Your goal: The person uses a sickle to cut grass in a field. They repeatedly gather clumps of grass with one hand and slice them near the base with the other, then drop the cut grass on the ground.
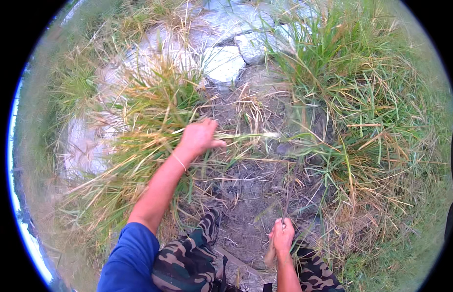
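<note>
My left hand (199,137) is closed around a tuft of long green and yellow grass (149,135), with blades sticking out past the thumb. My right hand (283,235), low in the view, grips the wooden handle (270,255) of a hand tool. From that fist a thin dark metal shaft (290,193) runs away from me over the soil. The tool's far end is blurred among grass stems, so its shape cannot be made out.
Pale flat stones (224,64) lie at the top centre, and more show through grass at left. Bare dark soil (248,197) with dry stalks stretches between my camouflage-trousered legs (186,259). Thick grass (372,109) stands on the right. A flat strip (237,261) lies by my feet.
</note>
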{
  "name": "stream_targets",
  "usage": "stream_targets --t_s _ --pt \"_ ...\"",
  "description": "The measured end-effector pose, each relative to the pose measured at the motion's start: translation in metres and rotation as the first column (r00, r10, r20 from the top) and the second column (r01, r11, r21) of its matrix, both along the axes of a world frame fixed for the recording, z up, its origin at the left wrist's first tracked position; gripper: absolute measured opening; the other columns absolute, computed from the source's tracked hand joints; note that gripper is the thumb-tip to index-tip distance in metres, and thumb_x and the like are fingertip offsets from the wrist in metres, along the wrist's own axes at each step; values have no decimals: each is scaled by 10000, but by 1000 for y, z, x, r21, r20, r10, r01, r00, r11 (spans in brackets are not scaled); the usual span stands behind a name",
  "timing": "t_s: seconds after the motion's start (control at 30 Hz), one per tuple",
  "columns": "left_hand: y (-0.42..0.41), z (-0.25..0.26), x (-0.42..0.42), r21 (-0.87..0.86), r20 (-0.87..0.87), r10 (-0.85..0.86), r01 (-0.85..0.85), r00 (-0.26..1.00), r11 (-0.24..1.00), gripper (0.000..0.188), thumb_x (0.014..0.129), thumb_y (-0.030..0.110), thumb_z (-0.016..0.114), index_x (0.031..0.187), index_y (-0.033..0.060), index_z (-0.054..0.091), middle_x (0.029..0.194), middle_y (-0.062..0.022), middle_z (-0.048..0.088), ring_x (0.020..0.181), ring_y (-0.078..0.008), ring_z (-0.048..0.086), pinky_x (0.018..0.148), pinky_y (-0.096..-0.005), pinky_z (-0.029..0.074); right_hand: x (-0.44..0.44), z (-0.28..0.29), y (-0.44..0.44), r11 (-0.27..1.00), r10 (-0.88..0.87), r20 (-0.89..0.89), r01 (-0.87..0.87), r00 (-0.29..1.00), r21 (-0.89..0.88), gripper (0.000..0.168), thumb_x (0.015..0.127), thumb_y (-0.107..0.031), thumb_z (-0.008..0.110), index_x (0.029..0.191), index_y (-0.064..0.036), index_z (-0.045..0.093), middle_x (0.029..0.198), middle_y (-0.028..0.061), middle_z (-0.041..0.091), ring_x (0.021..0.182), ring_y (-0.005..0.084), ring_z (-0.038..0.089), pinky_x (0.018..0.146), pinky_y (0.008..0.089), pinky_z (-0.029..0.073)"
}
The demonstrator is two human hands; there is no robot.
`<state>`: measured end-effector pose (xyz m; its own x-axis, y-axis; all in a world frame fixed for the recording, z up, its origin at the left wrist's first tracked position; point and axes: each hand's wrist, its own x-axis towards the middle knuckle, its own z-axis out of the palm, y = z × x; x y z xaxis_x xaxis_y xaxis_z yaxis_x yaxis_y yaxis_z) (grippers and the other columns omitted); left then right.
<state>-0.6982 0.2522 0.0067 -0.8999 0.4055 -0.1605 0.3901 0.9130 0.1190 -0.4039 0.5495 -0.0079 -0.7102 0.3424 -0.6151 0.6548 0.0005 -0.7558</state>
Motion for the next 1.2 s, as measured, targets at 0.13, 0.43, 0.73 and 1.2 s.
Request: stream_targets --t_s 0.13,0.43,0.73,1.2 --pt "54 -26 19 -229 167 -313 346 935 910 837 648 690 589 1204 69 504 1123 -118 525 1046 -231 527 829 -404 452 -25 -7 -12 997 -77 9 77 997 2 137 893 -163 528 828 -46 499 557 -2 481 437 93 513 397 241 390" --pt "-54 -55 -15 -178 -101 -192 173 976 969 157 755 104 509 840 25 616 931 -108 606 995 -259 546 841 -407 412 -88 14 -59 965 261 -102 -263 960 -7 119 907 -150 533 889 -33 526 591 1 502 469 73 511 422 236 407" --pt "-64 -44 13 25 -229 -260 273 938 962 83 718 110 515 650 74 547 711 -86 529 789 -242 529 781 -378 409 -78 50 -80 743 569 324 -641 756 191 263 865 -264 524 979 -29 560 882 251 604 863 454 578 713 482 457" --pt "5 7 -114 -753 66 -281 232 958 616 823 808 568 495 1366 -14 333 1441 -197 296 1360 -330 228 1118 -491 107 -73 21 -63 989 144 -87 -147 986 -28 146 899 -158 532 887 -13 530 578 24 499 449 97 516 425 251 411"
